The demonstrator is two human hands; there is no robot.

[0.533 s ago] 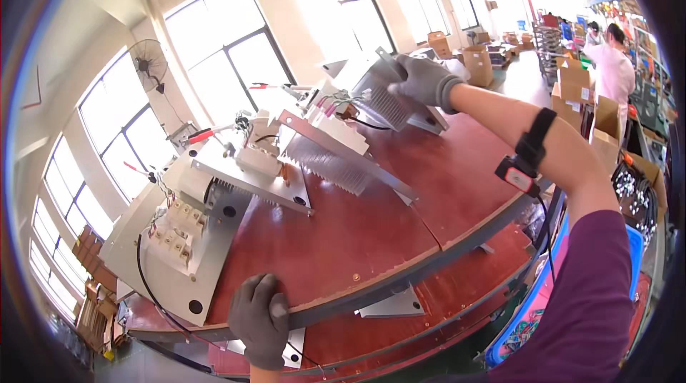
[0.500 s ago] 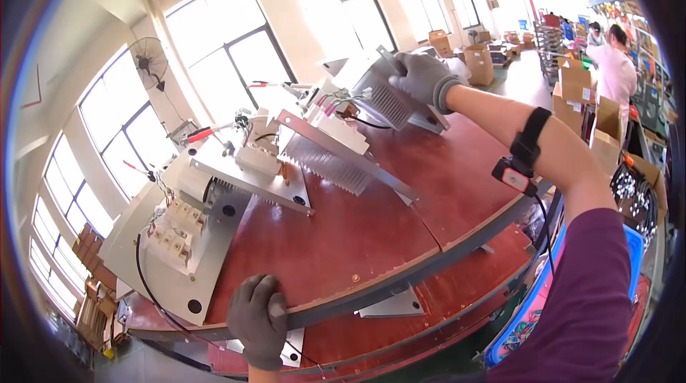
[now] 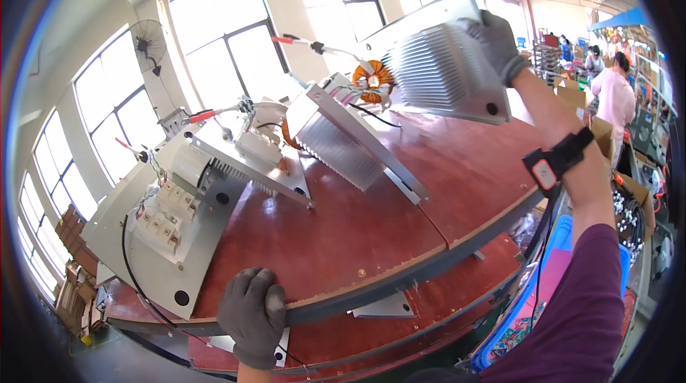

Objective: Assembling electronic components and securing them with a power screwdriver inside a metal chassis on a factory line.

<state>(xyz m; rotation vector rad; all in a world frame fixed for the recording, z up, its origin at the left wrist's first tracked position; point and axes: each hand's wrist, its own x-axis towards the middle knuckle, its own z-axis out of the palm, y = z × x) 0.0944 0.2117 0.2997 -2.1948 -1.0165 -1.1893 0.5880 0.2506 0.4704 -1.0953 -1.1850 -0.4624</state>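
Observation:
My right hand (image 3: 494,43), in a grey glove, grips the upper right edge of a finned aluminium heat sink (image 3: 437,72) at the far side of the red tabletop (image 3: 336,247). Its plate is tilted up with the fins toward me, and an orange copper coil (image 3: 373,81) shows at its left. My left hand (image 3: 251,315), gloved too, is closed over the table's near edge. To the left of the held piece stand another tilted heat sink assembly (image 3: 350,143) and a smaller one (image 3: 250,168). Nearest my left hand lies a wide metal plate (image 3: 153,286) with white terminal blocks.
Under the tabletop is a lower red shelf (image 3: 443,297) with metal plates. A blue bin (image 3: 486,354) of small parts stands at the right. Cardboard boxes, shelving and a person in pink (image 3: 616,93) are farther back. A black cable (image 3: 128,258) runs over the left plate.
My right hand has moved up and to the right, swinging the heat sink up so that its fins and copper coil show more. My left hand stays at the table edge.

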